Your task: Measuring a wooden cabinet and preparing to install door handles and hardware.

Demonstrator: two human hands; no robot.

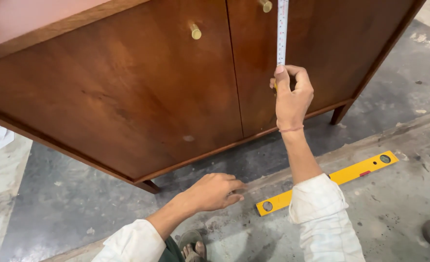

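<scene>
The right hand (291, 94) is raised against the front of a dark wooden cabinet (127, 97), its fingers curled shut and pinching a white tape measure (282, 31) between thumb and forefinger. The tape runs straight up from that hand, along the right door (317, 53), just right of the seam between the two doors, and passes beside a brass knob (266, 5) at the top edge of the view. A second brass knob (195, 32) sits on the left door.

The left hand (215, 190) is low and near, palm down, fingers loosely together and pointing right, at the concrete floor (399, 194) just below the cabinet's bottom edge; whether it touches the floor I cannot tell. It holds nothing.

A yellow level (360, 172) lies flat on the floor to the right, partly hidden behind the right sleeve. A sandalled foot (191, 245) shows at the near edge.
</scene>
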